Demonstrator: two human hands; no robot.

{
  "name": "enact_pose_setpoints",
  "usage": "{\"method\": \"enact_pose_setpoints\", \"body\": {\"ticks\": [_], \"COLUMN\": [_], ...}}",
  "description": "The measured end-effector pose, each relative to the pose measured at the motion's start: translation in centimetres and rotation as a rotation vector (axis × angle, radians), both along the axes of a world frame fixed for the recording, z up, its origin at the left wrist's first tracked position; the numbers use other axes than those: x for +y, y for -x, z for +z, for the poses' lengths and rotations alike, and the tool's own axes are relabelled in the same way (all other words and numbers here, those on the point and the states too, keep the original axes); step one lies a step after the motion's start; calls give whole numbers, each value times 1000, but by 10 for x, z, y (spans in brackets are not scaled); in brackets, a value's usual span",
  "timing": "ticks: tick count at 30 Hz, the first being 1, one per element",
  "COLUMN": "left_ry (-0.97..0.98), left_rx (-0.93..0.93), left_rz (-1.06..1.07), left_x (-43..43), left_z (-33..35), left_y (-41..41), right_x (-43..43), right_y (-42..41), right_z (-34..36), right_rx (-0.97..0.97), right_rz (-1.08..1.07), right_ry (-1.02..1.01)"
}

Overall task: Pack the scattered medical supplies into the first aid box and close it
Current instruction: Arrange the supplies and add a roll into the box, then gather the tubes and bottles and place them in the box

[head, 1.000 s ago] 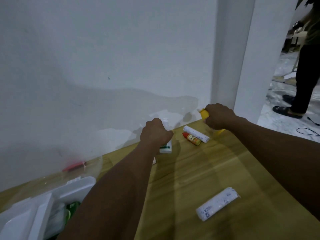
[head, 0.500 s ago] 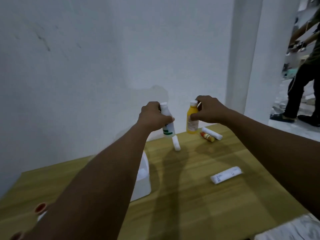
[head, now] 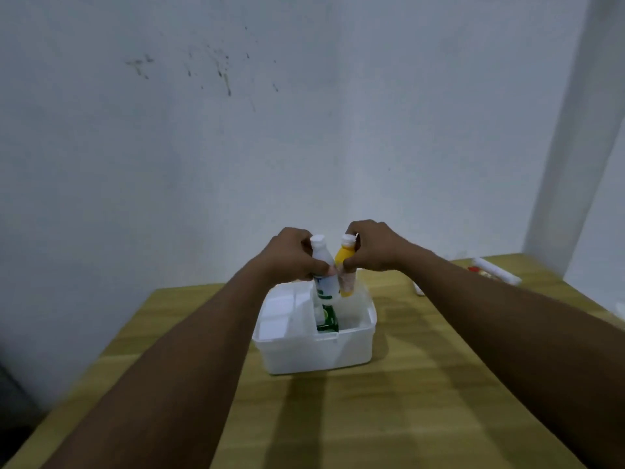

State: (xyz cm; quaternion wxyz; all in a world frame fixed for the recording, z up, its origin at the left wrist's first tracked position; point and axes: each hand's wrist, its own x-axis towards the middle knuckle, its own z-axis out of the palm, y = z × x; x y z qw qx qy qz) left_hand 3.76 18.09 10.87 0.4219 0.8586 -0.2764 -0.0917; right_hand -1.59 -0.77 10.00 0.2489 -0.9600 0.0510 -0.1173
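The open white first aid box (head: 318, 353) stands on the wooden table (head: 389, 401), straight ahead. My left hand (head: 287, 255) grips a white bottle (head: 324, 272) with a green label, held upright over the box. My right hand (head: 373, 247) grips a yellow bottle (head: 345, 265) with a white cap, side by side with the white one and touching it. Both bottle bases hang at about rim height. Inside the box lies a green packet (head: 327, 319), and a white tray (head: 280, 311) fills its left part.
At the table's far right lie a white roll (head: 497, 270) and a small red-capped bottle (head: 478, 270), with another small white roll (head: 418, 288) closer in. A white wall rises just behind the table, and a pillar stands at the right.
Both hands lifted the bottles off the table at the right and carried them left, over the open box. My view swung left with them, bringing the box to the middle.
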Motion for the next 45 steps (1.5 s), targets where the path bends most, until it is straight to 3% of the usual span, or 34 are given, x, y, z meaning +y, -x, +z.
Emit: {"method": "enact_pose_setpoints", "body": {"ticks": [7,14,27,36,45], "left_ry": [-61,-181,-199,-228,-203], "left_rx": [80,92,-1,-150,-253], "left_rz": [-114,-155,-162,-55,-46], "left_x": [-9,-12,-26,-35,-45], "left_z": [-21,-32,-33,-62,-35], "left_y": [-2,-3,15,14,20], "right_x": [-3,-4,-42,-48,-60], "right_y": [-11,-17,7,16,39], "right_z": [-35,-51,-23,-40,-26], "right_rx": [167,153,129,175,183], "right_rz": [101,103,26,4,-15], "right_ry": [160,298,-27,-49,4]}}
